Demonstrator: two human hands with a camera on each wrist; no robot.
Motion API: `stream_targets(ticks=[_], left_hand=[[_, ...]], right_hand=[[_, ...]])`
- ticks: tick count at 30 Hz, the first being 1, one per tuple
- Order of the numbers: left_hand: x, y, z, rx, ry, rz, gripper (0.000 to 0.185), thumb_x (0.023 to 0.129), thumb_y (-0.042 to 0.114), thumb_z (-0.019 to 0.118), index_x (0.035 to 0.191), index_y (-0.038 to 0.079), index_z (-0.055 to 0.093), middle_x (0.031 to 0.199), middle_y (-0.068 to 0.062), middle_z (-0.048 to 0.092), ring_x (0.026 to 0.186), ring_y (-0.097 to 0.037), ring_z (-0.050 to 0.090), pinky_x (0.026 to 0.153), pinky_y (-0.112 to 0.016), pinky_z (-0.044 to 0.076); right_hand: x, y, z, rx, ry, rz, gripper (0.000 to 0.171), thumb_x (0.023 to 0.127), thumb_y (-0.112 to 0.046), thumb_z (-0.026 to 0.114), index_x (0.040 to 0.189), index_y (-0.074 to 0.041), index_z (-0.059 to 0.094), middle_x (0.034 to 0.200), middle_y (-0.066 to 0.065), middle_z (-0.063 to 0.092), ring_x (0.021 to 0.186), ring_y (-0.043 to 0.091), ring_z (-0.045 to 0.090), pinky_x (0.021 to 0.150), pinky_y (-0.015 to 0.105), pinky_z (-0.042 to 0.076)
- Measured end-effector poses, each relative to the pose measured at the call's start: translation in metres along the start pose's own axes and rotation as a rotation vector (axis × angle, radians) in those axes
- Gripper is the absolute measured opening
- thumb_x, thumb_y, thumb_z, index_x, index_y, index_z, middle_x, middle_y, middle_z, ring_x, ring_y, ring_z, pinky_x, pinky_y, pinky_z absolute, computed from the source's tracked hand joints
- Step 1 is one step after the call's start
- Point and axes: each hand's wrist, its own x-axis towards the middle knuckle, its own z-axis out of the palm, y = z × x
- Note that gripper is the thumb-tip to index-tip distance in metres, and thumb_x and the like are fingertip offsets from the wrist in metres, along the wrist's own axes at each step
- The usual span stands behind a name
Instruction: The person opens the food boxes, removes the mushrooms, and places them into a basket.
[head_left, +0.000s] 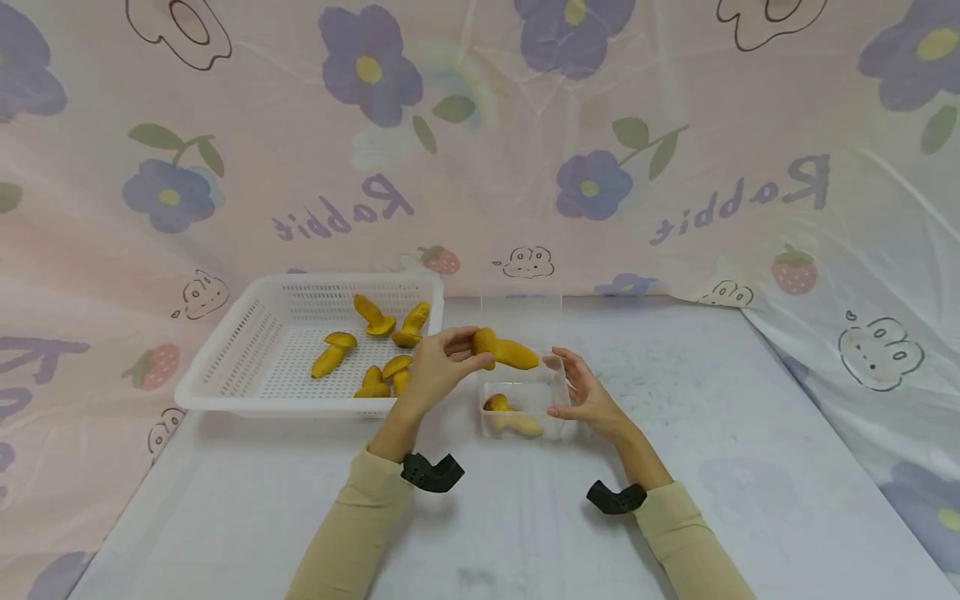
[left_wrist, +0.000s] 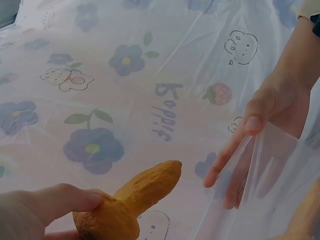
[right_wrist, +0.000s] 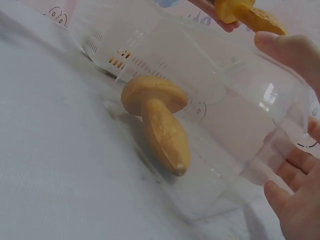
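On the far left of the worktop point(head_left: 262, 500) sits my white perforated basket point(head_left: 225, 358), with several yellow-brown toy mushrooms point(head_left: 333, 352) lying loose on its floor. Its right end is just beside my left hand point(head_left: 438, 367).

That left hand is raised above the worktop, and its grip is closed on one more mushroom point(head_left: 506, 351): thumb and fingers pinch the cap end, while the stem points to the right, out over the clear plastic box point(head_left: 558, 392). In the left wrist view the thumb lies on the cap, and the stem rises at a slant towards my other hand.

The clear box stands on the worktop just right of the basket, its lid up at the back. Inside it lies one mushroom point(right_wrist: 157, 122), cap towards the basket, stem resting on the bottom.

My right hand point(head_left: 588, 396) is at the box's right side. Its thumb rests on the top rim and the fingers curl around the right wall, so the grip holds the box.
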Motion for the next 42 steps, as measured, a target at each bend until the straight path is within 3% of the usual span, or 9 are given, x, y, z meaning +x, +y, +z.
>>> stream_targets(ticks=[4,12,18,23,28,31,36,42], left_hand=[[-0.004,0.001,-0.006,-0.005,0.021,-0.002,0.052,0.083,0.008,0.074,0.130,-0.003,0.056,0.128,-0.023,0.061,0.117,-0.034,0.063,0.094,-0.030,0.057],[-0.009,0.000,-0.024,0.005,0.044,-0.036,0.057,0.085,0.011,0.072,0.137,0.002,0.051,0.136,-0.018,0.056,0.124,-0.032,0.057,0.099,-0.029,0.053],[-0.011,-0.004,-0.041,0.039,0.073,-0.028,0.055,0.086,0.008,0.071,0.137,0.001,0.052,0.134,-0.021,0.056,0.122,-0.033,0.058,0.099,-0.031,0.052],[-0.012,-0.010,-0.056,0.054,0.100,-0.086,0.055,0.087,0.016,0.072,0.137,0.005,0.053,0.133,-0.018,0.058,0.121,-0.030,0.059,0.098,-0.026,0.054],[-0.013,-0.014,-0.072,0.059,0.113,-0.118,0.058,0.088,0.027,0.071,0.138,0.005,0.052,0.135,-0.017,0.058,0.122,-0.030,0.060,0.090,-0.018,0.056],[-0.014,-0.017,-0.081,0.096,0.130,-0.132,0.061,0.089,0.029,0.069,0.140,0.005,0.048,0.139,-0.019,0.055,0.125,-0.032,0.059,0.096,-0.026,0.056],[-0.017,-0.019,-0.095,0.138,0.159,-0.176,0.061,0.092,0.030,0.066,0.144,0.007,0.044,0.141,-0.020,0.050,0.130,-0.035,0.053,0.108,-0.044,0.048],[-0.019,-0.029,-0.109,0.182,0.197,-0.179,0.059,0.092,0.029,0.065,0.141,0.004,0.046,0.140,-0.018,0.052,0.127,-0.034,0.056,0.107,-0.043,0.048]], right_hand=[[-0.001,0.001,-0.001,-0.004,-0.001,-0.006,0.095,0.078,-0.009,0.078,0.151,-0.009,0.017,0.157,0.029,0.015,0.150,0.043,-0.010,0.114,0.074,-0.001],[-0.001,0.002,0.000,-0.033,0.015,-0.006,0.098,0.078,-0.008,0.078,0.150,0.001,0.013,0.157,0.028,0.017,0.150,0.045,-0.010,0.114,0.073,-0.002],[-0.001,0.001,0.001,-0.026,0.014,-0.014,0.099,0.077,-0.007,0.079,0.150,0.001,0.013,0.156,0.030,0.017,0.149,0.045,-0.010,0.114,0.073,-0.001],[-0.002,0.001,0.001,-0.018,0.002,-0.038,0.099,0.077,-0.008,0.079,0.150,0.004,0.012,0.154,0.032,0.019,0.149,0.045,-0.009,0.114,0.074,-0.002],[-0.003,0.000,0.001,-0.027,0.005,-0.035,0.095,0.078,-0.008,0.078,0.150,-0.004,0.017,0.155,0.030,0.020,0.149,0.046,-0.009,0.114,0.074,-0.003],[-0.003,0.000,0.001,-0.029,0.007,-0.031,0.095,0.078,-0.008,0.078,0.150,-0.005,0.018,0.155,0.030,0.020,0.149,0.046,-0.009,0.114,0.074,-0.003],[-0.002,0.000,0.001,-0.033,0.006,-0.039,0.098,0.077,-0.007,0.078,0.150,0.003,0.013,0.153,0.031,0.022,0.149,0.047,-0.007,0.114,0.074,-0.003],[-0.002,0.001,0.001,-0.035,0.005,-0.039,0.099,0.078,-0.005,0.077,0.150,0.004,0.011,0.154,0.031,0.020,0.149,0.048,-0.007,0.113,0.075,-0.003]])
